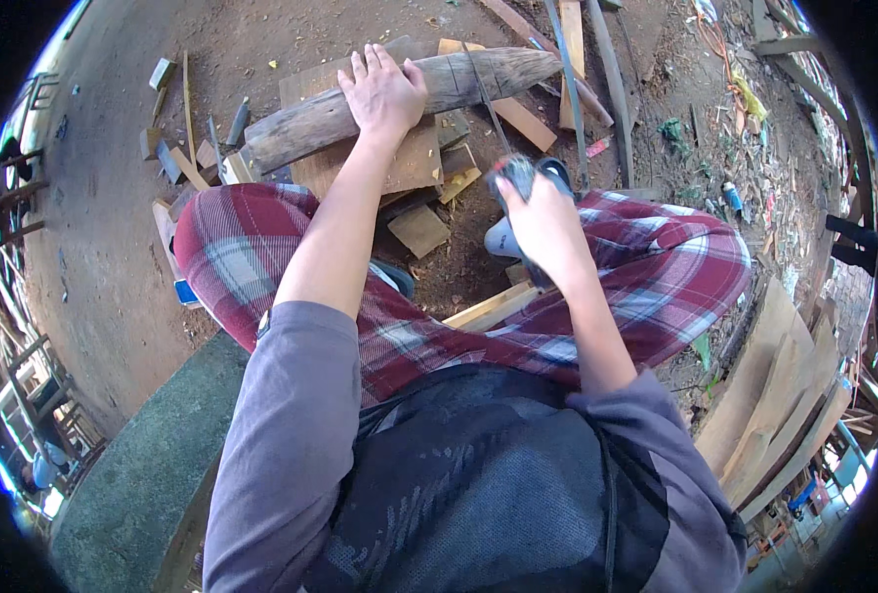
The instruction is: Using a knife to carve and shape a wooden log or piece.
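A weathered, grey-brown log (305, 128) with a tapered right end lies across a stack of wooden boards (399, 168) in front of me. My left hand (384, 94) lies on top of the log with its fingers stretched out, pressing on it. In my right hand (543, 217) is the handle of a handsaw (483, 94). The saw's thin dark blade reaches forward and crosses the log to the right of my left hand. How deep the teeth sit in the wood I cannot tell. Dark lines mark the log to the right of the blade.
My knees in plaid trousers (241, 252) flank the stack. Offcuts (419, 230) lie around it, and long strips (612, 89) stretch away at the far right. Curved planks (770, 385) lean at my right. A grey-green slab (152, 445) is at my left. Dirt ground surrounds everything.
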Demonstrator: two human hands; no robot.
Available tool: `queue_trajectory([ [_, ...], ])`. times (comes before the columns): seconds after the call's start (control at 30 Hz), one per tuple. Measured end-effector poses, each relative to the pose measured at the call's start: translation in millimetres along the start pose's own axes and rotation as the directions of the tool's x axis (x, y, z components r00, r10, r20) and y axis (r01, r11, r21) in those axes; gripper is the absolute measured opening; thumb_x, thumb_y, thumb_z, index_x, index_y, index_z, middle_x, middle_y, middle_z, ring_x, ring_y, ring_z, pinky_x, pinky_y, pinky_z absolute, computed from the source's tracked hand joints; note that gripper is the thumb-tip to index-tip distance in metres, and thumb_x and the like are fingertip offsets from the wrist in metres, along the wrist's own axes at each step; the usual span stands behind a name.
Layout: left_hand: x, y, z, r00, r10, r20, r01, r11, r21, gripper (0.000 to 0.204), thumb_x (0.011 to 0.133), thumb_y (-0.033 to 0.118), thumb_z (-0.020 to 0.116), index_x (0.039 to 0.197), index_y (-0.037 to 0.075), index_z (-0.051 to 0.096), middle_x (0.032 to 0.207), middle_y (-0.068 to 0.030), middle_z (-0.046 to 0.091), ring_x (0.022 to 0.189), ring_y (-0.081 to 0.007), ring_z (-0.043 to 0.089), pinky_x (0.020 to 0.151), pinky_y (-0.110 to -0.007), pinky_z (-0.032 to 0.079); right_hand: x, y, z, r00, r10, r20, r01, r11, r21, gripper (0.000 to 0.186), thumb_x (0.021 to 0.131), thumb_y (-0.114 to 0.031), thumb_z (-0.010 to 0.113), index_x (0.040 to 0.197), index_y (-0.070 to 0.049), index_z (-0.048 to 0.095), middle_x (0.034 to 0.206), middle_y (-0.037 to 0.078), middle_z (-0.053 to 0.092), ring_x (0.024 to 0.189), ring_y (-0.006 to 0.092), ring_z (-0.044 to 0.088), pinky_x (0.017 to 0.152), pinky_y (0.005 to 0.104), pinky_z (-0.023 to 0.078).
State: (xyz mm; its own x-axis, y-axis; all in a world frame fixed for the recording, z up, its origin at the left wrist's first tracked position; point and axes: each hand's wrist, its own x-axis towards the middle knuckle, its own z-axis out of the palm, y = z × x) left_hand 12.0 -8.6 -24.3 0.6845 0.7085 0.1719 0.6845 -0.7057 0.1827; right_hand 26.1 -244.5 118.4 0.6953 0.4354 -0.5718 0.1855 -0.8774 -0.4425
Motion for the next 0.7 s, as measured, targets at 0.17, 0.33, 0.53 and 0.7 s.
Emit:
queue_trajectory([
  [0.17,0,3,-1,1.000,-0.023,-0.005,0.023,1.000,-0.006,0.063,0.096,0.039,0.037,0.140,-0.005,0.043,0.146,-0.0193,0.046,0.139,-0.0327,0.038,0.114,-0.053,0.025,20,20,14,1.000,-0.009,-0.022,0.010,1.000,0.020,0.050,0.095,-0.044,0.053,0.108,0.003,0.061,0.097,0.032,0.066,0.097,0.0472,0.064,0.087,0.0517,0.050],
  [0.33,4,8,-4,0.999,0.040,0.014,-0.039,0.997,-0.061,0.058,0.098,0.039,0.037,0.139,-0.002,0.047,0.146,-0.0165,0.045,0.140,-0.0297,0.037,0.117,-0.047,0.023,106,-11,13,0.996,-0.071,-0.056,0.072,0.997,0.012,0.053,0.094,-0.045,0.054,0.109,0.004,0.062,0.102,0.034,0.064,0.101,0.0476,0.062,0.090,0.0521,0.049],
  [0.53,-5,10,-12,0.995,-0.055,-0.083,0.048,0.995,-0.089,0.057,0.093,0.034,0.046,0.136,-0.003,0.049,0.141,-0.0198,0.050,0.135,-0.0335,0.041,0.114,-0.048,0.028,103,-17,22,0.991,-0.084,-0.101,0.091,0.993,0.073,0.058,0.094,-0.048,0.053,0.113,0.006,0.060,0.107,0.035,0.063,0.105,0.0479,0.060,0.093,0.0522,0.047],
  [0.7,-10,5,-11,0.982,-0.092,-0.166,0.073,0.991,-0.115,0.062,0.088,0.033,0.050,0.135,-0.008,0.046,0.139,-0.0253,0.049,0.133,-0.0379,0.042,0.113,-0.050,0.028,20,-14,-2,0.995,-0.081,-0.065,0.079,0.996,-0.038,0.056,0.096,-0.047,0.050,0.113,0.005,0.057,0.103,0.034,0.064,0.102,0.0477,0.062,0.091,0.0516,0.048],
])
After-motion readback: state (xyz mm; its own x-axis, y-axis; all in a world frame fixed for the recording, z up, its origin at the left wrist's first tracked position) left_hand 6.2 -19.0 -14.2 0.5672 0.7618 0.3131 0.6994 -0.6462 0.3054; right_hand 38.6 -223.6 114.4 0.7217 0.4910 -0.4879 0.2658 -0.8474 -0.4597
